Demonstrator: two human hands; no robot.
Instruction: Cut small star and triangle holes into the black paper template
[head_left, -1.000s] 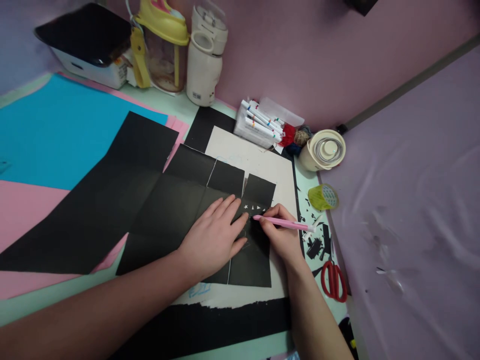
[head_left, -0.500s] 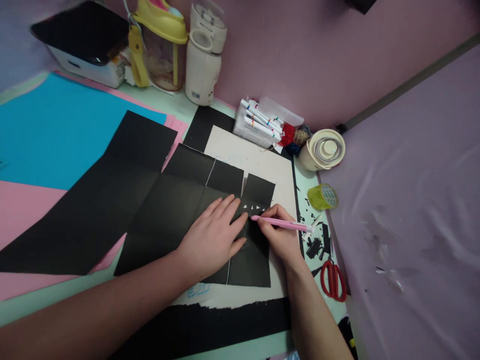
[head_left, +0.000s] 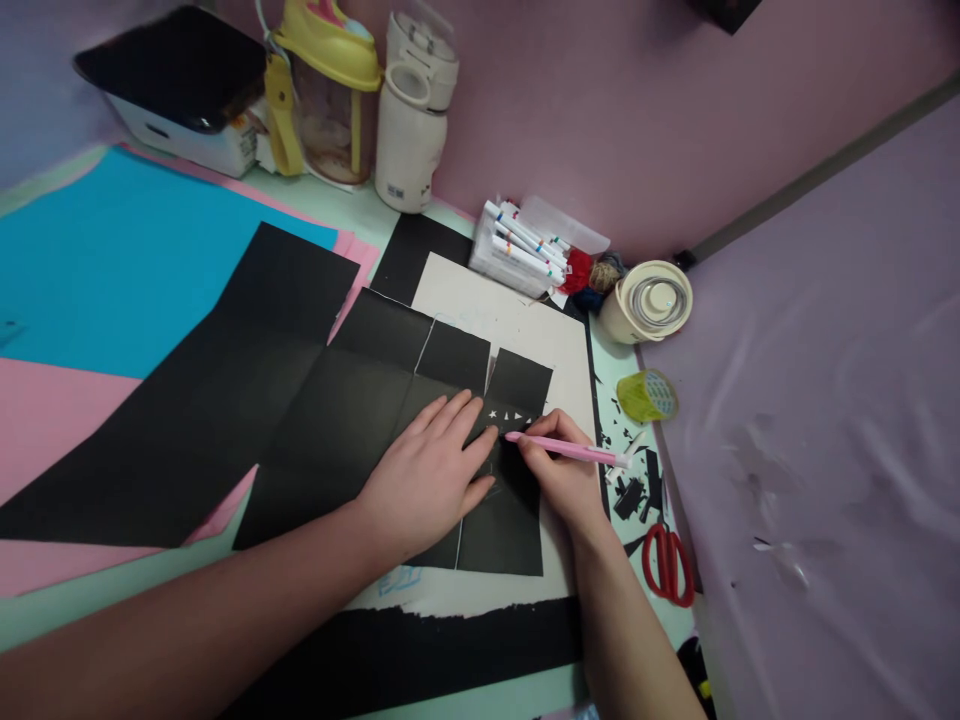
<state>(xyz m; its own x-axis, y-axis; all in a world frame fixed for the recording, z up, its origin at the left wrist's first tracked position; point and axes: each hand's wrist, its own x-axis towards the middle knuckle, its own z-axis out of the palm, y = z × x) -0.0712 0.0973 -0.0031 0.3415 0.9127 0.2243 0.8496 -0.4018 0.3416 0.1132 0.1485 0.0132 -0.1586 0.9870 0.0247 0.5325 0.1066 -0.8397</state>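
Observation:
A large sheet of black card [head_left: 330, 430], creased and slit into flaps, lies across the desk. My left hand [head_left: 431, 480] rests flat on it, fingers stretched out and slightly apart. Just to its right, my right hand [head_left: 559, 470] grips a slim pink pen [head_left: 566, 447], whose tip points at the card near my left fingertips; whether it touches is too small to tell. Above the tip, a small star and several triangle cut-outs [head_left: 516, 416] show white in the card. Beneath lies a cream board [head_left: 517, 325] with black borders.
Red-handled scissors [head_left: 667, 565] and black paper scraps [head_left: 631, 497] lie at the right, near a roll of green tape [head_left: 646, 395] and a cream lidded pot [head_left: 651, 300]. Behind are a marker box [head_left: 510, 255], a white bottle [head_left: 411, 140] and a yellow-lidded jug [head_left: 330, 110]. Blue card [head_left: 135, 260] spreads left.
The whole view has shifted slightly, so everything sits a little further right. Both hands, the pen and the black card keep nearly the same places relative to each other.

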